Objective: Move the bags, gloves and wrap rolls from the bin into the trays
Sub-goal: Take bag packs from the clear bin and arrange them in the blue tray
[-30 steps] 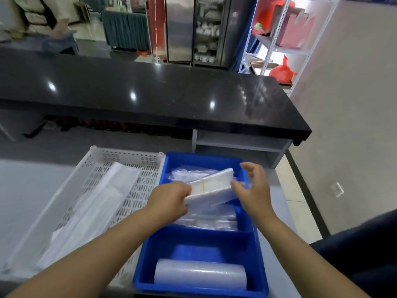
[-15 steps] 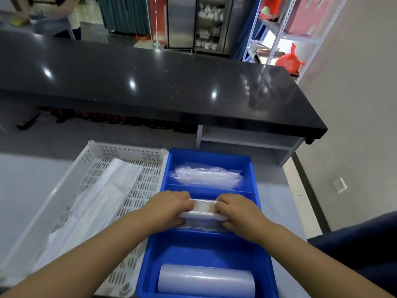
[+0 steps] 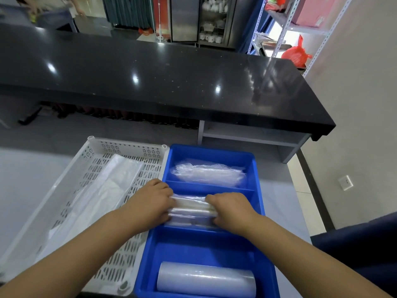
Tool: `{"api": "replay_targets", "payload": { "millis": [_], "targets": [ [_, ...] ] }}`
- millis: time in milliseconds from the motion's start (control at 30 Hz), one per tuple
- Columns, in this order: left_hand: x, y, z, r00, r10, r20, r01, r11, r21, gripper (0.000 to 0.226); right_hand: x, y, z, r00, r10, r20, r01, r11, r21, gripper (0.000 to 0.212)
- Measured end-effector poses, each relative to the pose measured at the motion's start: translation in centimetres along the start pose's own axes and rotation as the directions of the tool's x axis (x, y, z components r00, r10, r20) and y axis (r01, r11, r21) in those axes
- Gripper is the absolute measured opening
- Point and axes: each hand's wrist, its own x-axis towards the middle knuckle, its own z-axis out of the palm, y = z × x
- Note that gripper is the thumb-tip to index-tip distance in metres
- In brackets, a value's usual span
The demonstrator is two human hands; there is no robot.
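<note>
A blue divided tray (image 3: 258, 190) stands in front of me with three compartments. Both hands press on a stack of folded clear bags (image 3: 191, 209) in its middle compartment: my left hand (image 3: 150, 203) grips the stack's left end, my right hand (image 3: 232, 211) its right end. A loose bundle of clear plastic gloves or bags (image 3: 209, 173) fills the far compartment. A wrap roll (image 3: 206, 280) lies in the near compartment. To the left, a white perforated bin (image 3: 133, 147) holds a large translucent bag (image 3: 101, 196).
A long black counter (image 3: 161, 78) runs across beyond the grey table (image 3: 28, 175). Metal shelving with a red bag (image 3: 295, 53) stands at the back right. A person is at the far left behind the counter. A dark blue seat edge sits at right.
The folded bag stack was held above the tray's far end a second ago. Both hands have lowered it into the middle compartment and now press down on it.
</note>
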Motion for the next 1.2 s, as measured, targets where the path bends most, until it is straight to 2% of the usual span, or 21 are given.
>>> {"api": "replay_targets", "payload": {
  "millis": [100,167,267,300,333,400,467,533,567,767,933,1000,1100,1200],
  "targets": [
    [-0.4,-0.7,-1.1,0.997,-0.064,0.033,0.068,0.99,-0.122,0.029,0.2,0.5,-0.6,0.997,0.059,-0.04,-0.057,0.997,0.05,0.019],
    [-0.7,-0.7,-2.3,0.983,-0.119,-0.137,0.088,0.974,-0.208,0.037,-0.1,1.0,-1.3,0.991,0.103,-0.088,-0.095,0.991,0.091,0.02],
    [-0.5,0.6,-3.3,0.847,-0.174,-0.503,0.064,0.972,-0.228,0.035,-0.9,2.3,-3.1,0.963,0.194,-0.187,-0.168,0.975,0.145,0.019],
    [-0.2,1.2,-3.4,0.82,-0.168,-0.547,0.04,0.97,-0.238,0.029,-1.1,2.8,-3.8,0.951,0.226,-0.211,-0.193,0.967,0.168,0.018],
    [0.4,1.9,-3.3,0.828,-0.147,-0.541,0.012,0.969,-0.245,0.023,-1.2,3.3,-4.5,0.94,0.257,-0.223,-0.214,0.956,0.199,0.017],
    [1.8,3.5,-2.2,0.914,-0.082,-0.396,-0.004,0.977,-0.212,0.016,-1.5,4.1,-5.5,0.916,0.327,-0.231,-0.253,0.92,0.3,0.02],
    [3.8,4.7,-0.6,0.987,-0.086,-0.138,0.067,0.988,-0.137,0.019,-1.5,4.7,-5.9,0.887,0.388,-0.249,-0.276,0.88,0.387,0.026],
    [5.4,5.4,0.8,0.987,-0.128,0.093,0.135,0.988,-0.072,0.029,-1.5,5.0,-5.9,0.87,0.408,-0.277,-0.286,0.876,0.389,0.028],
    [6.0,5.6,1.3,0.978,-0.148,0.144,0.158,0.986,-0.056,0.03,-1.4,5.1,-5.8,0.866,0.408,-0.29,-0.289,0.88,0.376,0.029],
    [7.8,6.6,2.8,0.934,-0.325,0.149,0.337,0.94,-0.061,0.028,-1.8,6.1,-4.7,0.837,0.436,-0.329,-0.294,0.868,0.401,0.033],
    [8.1,7.0,3.1,0.926,-0.348,0.147,0.355,0.934,-0.027,0.025,-1.9,6.5,-4.4,0.832,0.448,-0.328,-0.28,0.848,0.45,0.029],
    [7.8,6.9,3.0,0.903,-0.381,0.202,0.41,0.902,-0.133,0.026,-1.8,6.4,-4.5,0.837,0.439,-0.327,-0.269,0.85,0.453,0.029],
    [7.1,6.8,3.0,0.874,-0.364,0.322,0.47,0.805,-0.363,0.039,-1.4,6.2,-4.8,0.85,0.403,-0.338,-0.246,0.873,0.422,0.028],
    [6.9,6.8,2.9,0.852,-0.345,0.395,0.51,0.72,-0.471,0.049,-0.9,5.8,-5.2,0.868,0.359,-0.343,-0.22,0.898,0.381,0.026]
  ]
}}
